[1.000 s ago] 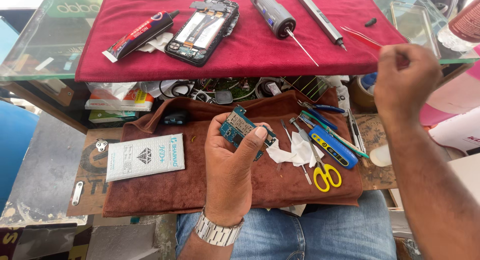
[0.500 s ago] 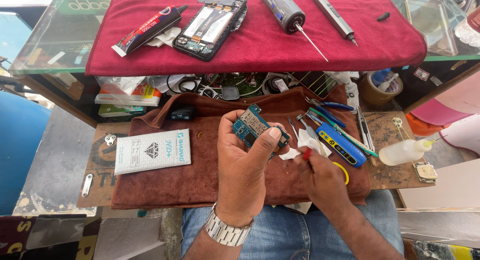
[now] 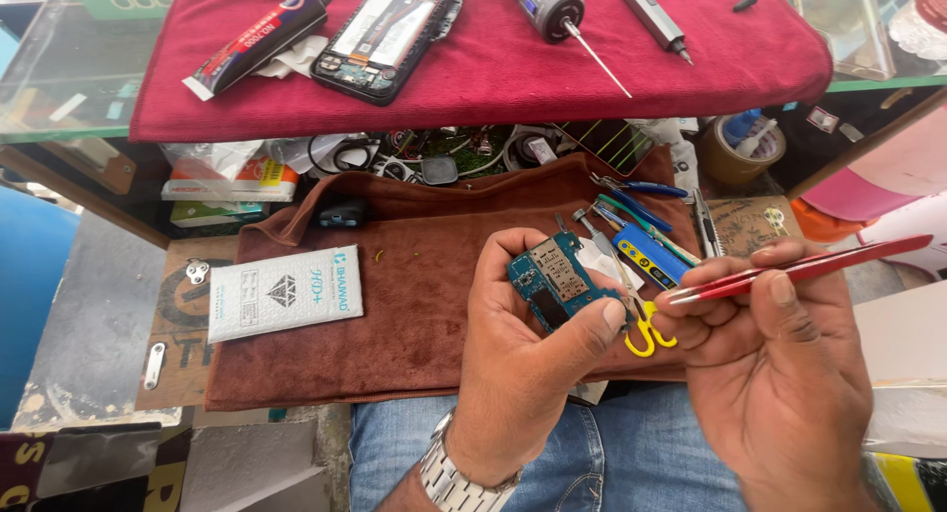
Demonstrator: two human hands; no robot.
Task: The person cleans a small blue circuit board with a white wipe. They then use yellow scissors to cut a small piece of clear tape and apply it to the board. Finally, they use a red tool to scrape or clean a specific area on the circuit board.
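Two bare hands work above a brown cloth (image 3: 414,305) spread over the lap. Left hand (image 3: 523,364): grip clamped on a small blue circuit board (image 3: 554,280), thumb pressing its lower edge, fingers curled behind it, the board's face tilted up toward the camera. Right hand (image 3: 779,374): grip closed on red tweezers (image 3: 799,270), thumb on top; the tweezer tips point left and end just beside the board without clearly touching it. Directly under the two grips lie yellow-handled scissors (image 3: 646,336), partly hidden by the fingers. Just beyond the board, a blue tool (image 3: 651,256) and blue-handled pliers (image 3: 641,188) rest on the cloth. Left of the left grip, well apart, a white packet (image 3: 286,293) lies flat. Farther out, a glass surface (image 3: 59,98) carries a red cloth (image 3: 513,68) with an opened phone (image 3: 390,34), a glue tube (image 3: 256,40) and an electric screwdriver (image 3: 557,11).
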